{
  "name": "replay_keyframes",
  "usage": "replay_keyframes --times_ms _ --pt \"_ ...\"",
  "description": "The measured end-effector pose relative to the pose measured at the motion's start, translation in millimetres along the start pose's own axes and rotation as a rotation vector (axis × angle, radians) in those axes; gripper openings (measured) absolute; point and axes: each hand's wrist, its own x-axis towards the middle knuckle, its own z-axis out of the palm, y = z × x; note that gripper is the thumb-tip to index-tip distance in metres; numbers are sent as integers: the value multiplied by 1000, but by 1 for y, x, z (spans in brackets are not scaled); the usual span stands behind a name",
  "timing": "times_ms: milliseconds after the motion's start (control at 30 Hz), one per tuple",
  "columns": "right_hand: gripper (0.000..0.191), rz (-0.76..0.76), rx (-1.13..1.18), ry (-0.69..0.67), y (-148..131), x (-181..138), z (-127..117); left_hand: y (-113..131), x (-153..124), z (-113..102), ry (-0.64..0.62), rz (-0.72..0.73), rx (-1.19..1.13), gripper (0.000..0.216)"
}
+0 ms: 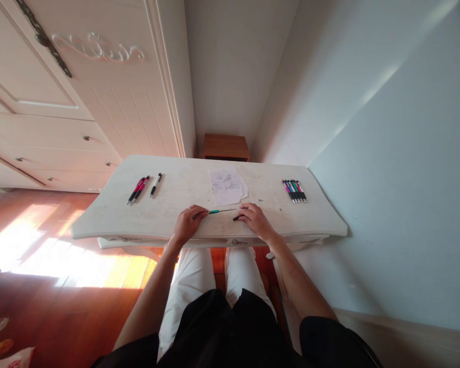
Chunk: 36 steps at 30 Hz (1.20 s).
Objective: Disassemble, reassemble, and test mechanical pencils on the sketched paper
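Note:
My left hand (188, 222) rests on the white table (145, 217) near its front edge, fingers pinched on the end of a green pen part (214, 211) with a thin refill sticking out to the right. My right hand (256, 219) lies a little to the right, fingers closed on a small black pen piece (236, 218). The refill tip points towards the right hand. A scribbled sheet of paper (227, 186) lies just beyond both hands.
Three pens, two red-black and one white-black (142, 188), lie at the table's left. A row of several coloured pens (294, 190) lies at the right. A white wardrobe (80, 92) stands left, a wooden cabinet (226, 146) behind, a wall to the right.

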Motion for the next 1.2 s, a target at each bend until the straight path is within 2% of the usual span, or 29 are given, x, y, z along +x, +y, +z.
replay_keyframes --times_ms 233,433,800,1200 --pt "10 55 70 45 -1 -5 -16 3 0 -1 12 4 -32 18" --pt "21 48 219 120 -5 -5 -29 5 1 0 18 16 -26 18" --pt "18 -7 182 129 -2 -1 -21 3 1 2 10 7 11 18" --pt "18 0 171 113 3 0 -14 4 0 3 21 -2 0 18"
